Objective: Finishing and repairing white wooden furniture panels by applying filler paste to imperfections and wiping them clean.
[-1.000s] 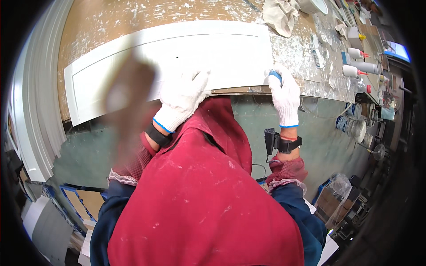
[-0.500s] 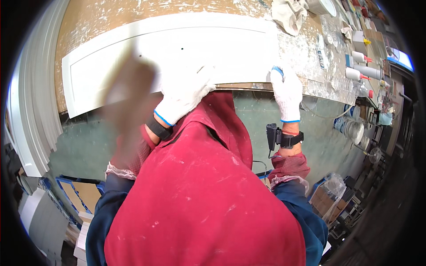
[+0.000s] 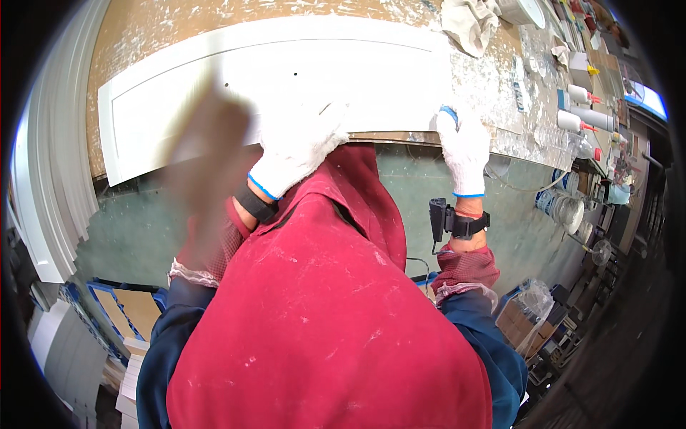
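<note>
A long white panel (image 3: 343, 64) with a recessed centre and two small dark holes lies on the paint-flecked workbench. My left hand (image 3: 300, 150), in a white knitted glove with a blue cuff, rests at its near edge; its fingertips merge with the bright white surface. My right hand (image 3: 463, 150), gloved alike, is by the panel's near right corner with its fingers curled. A small blue curved piece (image 3: 448, 114) shows at its thumb side; I cannot tell whether the hand holds it. A brown blur close to the camera hides part of the panel and my left forearm.
A crumpled cloth (image 3: 471, 25) and a white tub (image 3: 522, 11) stand at the bench's far right. Glue bottles (image 3: 575, 120) with red tips line the right side. White panels (image 3: 53, 157) lean at left. Buckets (image 3: 561, 207) stand on the floor at right.
The view has shifted very slightly. Both hands and the panel keep almost the same places.
</note>
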A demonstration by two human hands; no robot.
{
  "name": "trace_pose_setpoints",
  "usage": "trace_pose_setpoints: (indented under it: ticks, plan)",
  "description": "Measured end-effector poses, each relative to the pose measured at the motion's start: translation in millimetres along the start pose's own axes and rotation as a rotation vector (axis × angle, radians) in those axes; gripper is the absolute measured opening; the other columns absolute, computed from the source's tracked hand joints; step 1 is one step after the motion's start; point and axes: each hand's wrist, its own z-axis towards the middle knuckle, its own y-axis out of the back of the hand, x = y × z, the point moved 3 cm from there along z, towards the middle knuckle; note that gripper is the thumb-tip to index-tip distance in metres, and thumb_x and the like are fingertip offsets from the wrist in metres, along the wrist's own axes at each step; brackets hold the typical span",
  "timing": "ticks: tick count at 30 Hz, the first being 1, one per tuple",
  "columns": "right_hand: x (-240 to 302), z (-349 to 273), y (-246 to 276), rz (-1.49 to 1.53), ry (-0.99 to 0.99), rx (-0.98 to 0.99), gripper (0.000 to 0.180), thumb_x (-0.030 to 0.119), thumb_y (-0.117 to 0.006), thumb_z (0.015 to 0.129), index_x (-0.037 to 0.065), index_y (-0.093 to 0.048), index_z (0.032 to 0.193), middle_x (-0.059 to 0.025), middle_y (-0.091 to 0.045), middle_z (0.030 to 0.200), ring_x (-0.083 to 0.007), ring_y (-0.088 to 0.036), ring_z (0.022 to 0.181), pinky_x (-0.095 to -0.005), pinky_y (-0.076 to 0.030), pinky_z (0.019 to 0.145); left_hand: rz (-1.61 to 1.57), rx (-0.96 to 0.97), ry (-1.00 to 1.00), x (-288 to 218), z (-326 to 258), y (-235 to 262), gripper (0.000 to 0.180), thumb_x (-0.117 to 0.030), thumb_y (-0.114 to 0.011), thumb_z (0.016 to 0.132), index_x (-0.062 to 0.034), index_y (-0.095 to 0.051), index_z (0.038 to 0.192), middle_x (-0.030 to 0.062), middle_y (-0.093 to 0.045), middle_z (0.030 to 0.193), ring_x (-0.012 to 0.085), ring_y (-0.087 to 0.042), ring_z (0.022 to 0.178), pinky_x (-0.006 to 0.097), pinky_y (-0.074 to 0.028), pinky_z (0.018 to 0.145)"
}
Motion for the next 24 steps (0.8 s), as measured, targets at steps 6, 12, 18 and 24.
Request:
trace_pose_setpoints:
  ticks: [6, 12, 18, 24]
  plan:
    - [-9, -1, -3, -0.023, 0.012, 0.036, 0.031, 0.026, -0.061, 0.084, 0.007, -0.063, 0.109, -0.0138, -0.067, 0.096, -0.0252, -0.065, 0.086, -0.0337, -0.049, 0.078, 0.009, -0.011, 0.009, 2, -4, -4, 0.051, -0.028, -0.073, 0.074, -0.0147, -0.058, 0.122, 0.007, -0.061, 0.103, 0.0252, -0.06, 0.091, 0.035, -0.051, 0.075]
    - [-4, -1, -1, -0.018, -0.008, 0.027, 0.032, 0.025, -0.061, 0.084, 0.006, -0.063, 0.109, -0.0138, -0.067, 0.096, -0.0251, -0.065, 0.087, -0.0334, -0.049, 0.079, -0.012, 0.022, 0.014, 2, -2, -4, 0.054, -0.027, -0.074, 0.073, -0.0145, -0.058, 0.122, 0.0073, -0.062, 0.104, 0.0253, -0.06, 0.091, 0.035, -0.051, 0.075]
    - [-5, -4, -1, 0.017, -0.023, 0.067, 0.031, 0.026, -0.062, 0.083, 0.007, -0.064, 0.107, -0.0145, -0.067, 0.095, -0.028, -0.065, 0.086, -0.0358, -0.049, 0.078, -0.03, -0.085, -0.025, 6, -7, -10, 0.057, -0.025, -0.077, 0.069, -0.0145, -0.058, 0.122, 0.007, -0.061, 0.102, 0.025, -0.06, 0.088, 0.035, -0.051, 0.072]
    - [-8, -8, 0, -0.004, -0.025, 0.056, 0.03, 0.027, -0.062, 0.082, 0.007, -0.065, 0.104, -0.0147, -0.067, 0.093, -0.0306, -0.064, 0.084, -0.0376, -0.05, 0.077, -0.001, -0.045, -0.017, 4, -5, -8, 0.058, -0.025, -0.078, 0.068, -0.014, -0.059, 0.122, 0.0061, -0.061, 0.101, 0.0244, -0.06, 0.087, 0.034, -0.051, 0.07]
